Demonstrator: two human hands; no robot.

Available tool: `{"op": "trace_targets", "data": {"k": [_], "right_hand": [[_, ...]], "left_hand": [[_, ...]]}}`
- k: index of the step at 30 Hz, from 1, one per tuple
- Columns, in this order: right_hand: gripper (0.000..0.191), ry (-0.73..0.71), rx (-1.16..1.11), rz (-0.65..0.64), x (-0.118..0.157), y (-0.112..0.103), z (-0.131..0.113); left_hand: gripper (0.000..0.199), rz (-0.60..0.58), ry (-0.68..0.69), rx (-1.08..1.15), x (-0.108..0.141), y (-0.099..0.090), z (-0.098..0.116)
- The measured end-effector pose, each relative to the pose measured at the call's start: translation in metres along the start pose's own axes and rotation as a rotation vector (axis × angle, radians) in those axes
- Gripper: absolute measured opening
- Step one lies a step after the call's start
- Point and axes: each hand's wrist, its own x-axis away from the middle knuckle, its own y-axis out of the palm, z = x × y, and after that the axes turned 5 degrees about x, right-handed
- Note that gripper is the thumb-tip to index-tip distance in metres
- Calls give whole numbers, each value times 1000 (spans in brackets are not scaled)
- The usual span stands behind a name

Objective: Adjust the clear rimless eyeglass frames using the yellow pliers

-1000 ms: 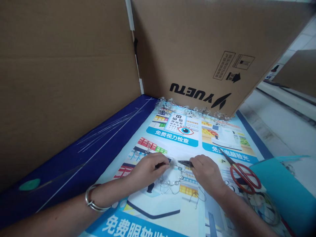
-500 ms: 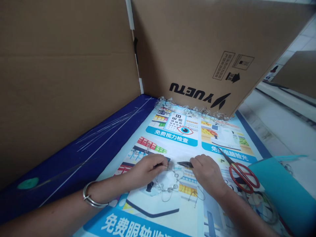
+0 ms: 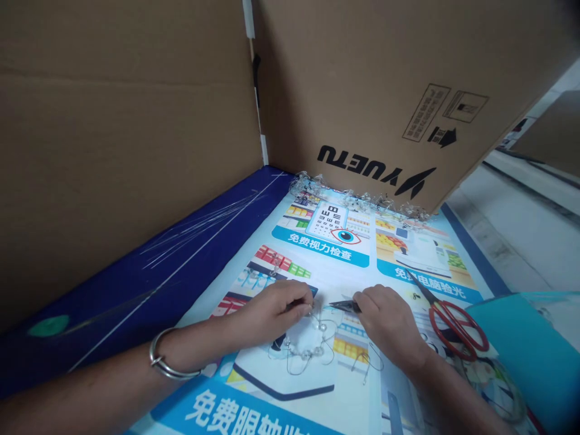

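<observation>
Pinching one end of a clear-beaded wire loop (image 3: 308, 354) between thumb and bent fingers of the left hand (image 3: 281, 308), with the rest spread in an uneven ring over the illustrated poster (image 3: 348, 281), just below the fingertips. Grasping slim dark pliers (image 3: 345, 306) in the right hand (image 3: 385, 317), with fingers curled tight and most of the handles hidden in the fist. Pointing the plier tips toward the left hand, near the thin wire end; impossible to tell the exact gap between the jaws. Wearing a silver bangle (image 3: 174, 362) on the left wrist. Having loose bent wires (image 3: 366, 362) just below the right hand, and a smaller beaded piece (image 3: 274, 266) beyond the left. Having red-handled scissors (image 3: 457, 329) to the right of the right hand, blades pointing away, beside a teal sheet (image 3: 525, 344). Also having coiled clear line (image 3: 502, 393) beside the right forearm. Facing a row of tangled beaded wire pieces (image 3: 312, 186) along the foot of a cardboard panel (image 3: 394, 90) with upside-down YUETU lettering. Seeing another upright panel (image 3: 127, 151) at left, then fine strands (image 3: 203, 223) and a green oval (image 3: 49, 326) on a dark blue surface (image 3: 194, 287).
</observation>
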Motion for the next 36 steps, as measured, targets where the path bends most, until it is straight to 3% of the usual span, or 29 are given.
{"op": "trace_targets", "data": {"k": [18,31,36], "right_hand": [[12,-59,12,20,-6,-4,-9],[12,-74,44,-3,-6,-5,-9],[13,-75,47,-4,-6,-6,-9]], "left_hand": [[13,109,-108,104,2,9,1],[13,92,62,68,5,1,1],[17,181,56,187,4,-5,-1]]}}
